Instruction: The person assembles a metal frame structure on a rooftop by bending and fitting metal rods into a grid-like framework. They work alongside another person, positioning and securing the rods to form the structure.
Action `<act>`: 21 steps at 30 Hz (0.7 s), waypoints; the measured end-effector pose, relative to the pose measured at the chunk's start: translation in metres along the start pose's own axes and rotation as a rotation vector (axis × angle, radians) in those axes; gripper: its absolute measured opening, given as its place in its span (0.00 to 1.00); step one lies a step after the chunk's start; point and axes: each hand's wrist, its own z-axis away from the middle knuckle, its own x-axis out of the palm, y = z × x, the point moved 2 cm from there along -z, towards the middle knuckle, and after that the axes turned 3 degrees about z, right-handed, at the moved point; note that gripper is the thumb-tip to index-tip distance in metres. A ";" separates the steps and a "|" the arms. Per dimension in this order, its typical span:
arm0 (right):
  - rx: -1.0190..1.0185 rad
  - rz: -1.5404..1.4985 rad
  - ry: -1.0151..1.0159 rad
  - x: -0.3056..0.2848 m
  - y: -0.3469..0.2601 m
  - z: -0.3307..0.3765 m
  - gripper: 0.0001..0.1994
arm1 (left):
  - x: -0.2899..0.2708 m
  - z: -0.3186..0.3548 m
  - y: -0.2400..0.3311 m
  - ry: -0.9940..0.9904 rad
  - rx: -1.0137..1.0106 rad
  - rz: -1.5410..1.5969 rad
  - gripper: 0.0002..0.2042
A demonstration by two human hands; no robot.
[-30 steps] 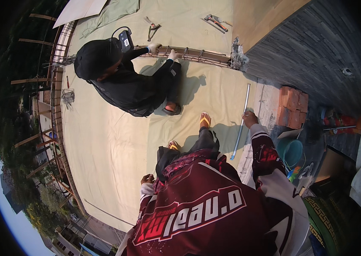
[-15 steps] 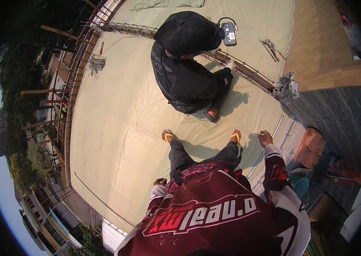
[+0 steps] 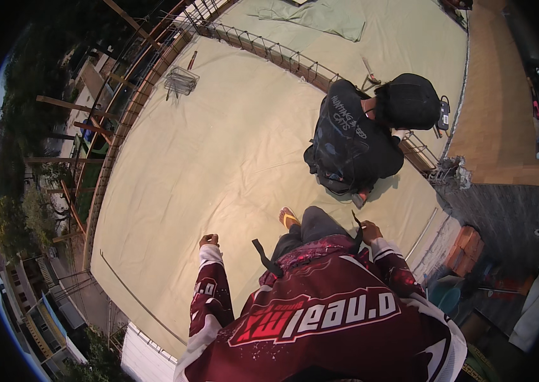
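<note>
From my remote feed, I look down on a rooftop floor covered by a pale green tarp (image 3: pixel 218 159). My left hand (image 3: pixel 209 240) hangs over the tarp, fingers curled shut on nothing I can make out. My right hand (image 3: pixel 370 232) sits by my knee, its fingers closed on a thin dark strap (image 3: pixel 356 224). A second dark strap (image 3: pixel 264 254) dangles at my chest. Ahead, a co-worker in black (image 3: pixel 352 137) crouches over a long rebar cage (image 3: pixel 269 52) crossing the tarp. A folded green cloth (image 3: pixel 314 16) lies beyond. Wooden planking (image 3: pixel 498 108) borders the right; orange bricks (image 3: pixel 467 248) and a teal bucket (image 3: pixel 444 296) stand below it.
</note>
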 end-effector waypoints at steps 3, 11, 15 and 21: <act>-0.038 0.047 -0.034 -0.002 -0.050 -0.014 0.24 | 0.020 -0.025 0.036 -0.040 0.038 0.018 0.16; -0.118 0.192 -0.034 -0.017 -0.168 -0.091 0.26 | 0.096 -0.062 0.065 -0.392 0.101 -0.158 0.23; -0.181 0.212 0.004 0.002 -0.232 -0.161 0.20 | 0.065 -0.127 0.061 -0.239 -0.015 -0.283 0.17; -0.252 0.002 -0.154 0.000 -0.337 -0.274 0.21 | -0.005 -0.197 0.115 -0.197 -0.282 -0.026 0.17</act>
